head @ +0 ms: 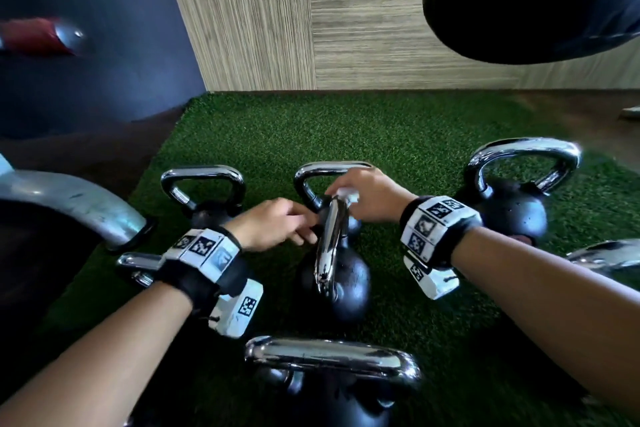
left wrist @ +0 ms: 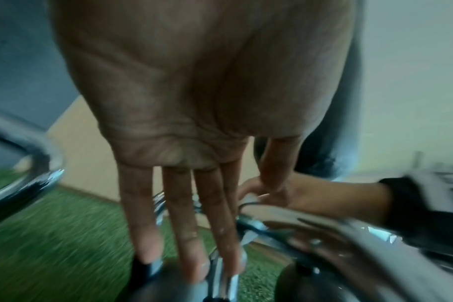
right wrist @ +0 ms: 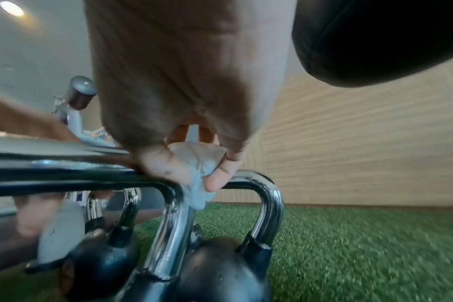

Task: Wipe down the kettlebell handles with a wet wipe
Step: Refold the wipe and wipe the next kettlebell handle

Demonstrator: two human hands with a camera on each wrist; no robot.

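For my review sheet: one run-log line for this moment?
right hand: presses wet wipe on centre kettlebell handle | left hand: open, beside it | scene: turf

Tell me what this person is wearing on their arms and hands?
Both forearms are bare, no sleeves. Each wrist carries a black strap ringed with white blocks printed with black square-pattern markers, and a white box hangs beneath. The left hand and right hand wear no gloves.

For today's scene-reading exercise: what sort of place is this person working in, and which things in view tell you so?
Most likely a gym. Several kettlebells with chrome handles stand on green turf, a black punching bag hangs above, and part of a grey machine frame shows on the left.
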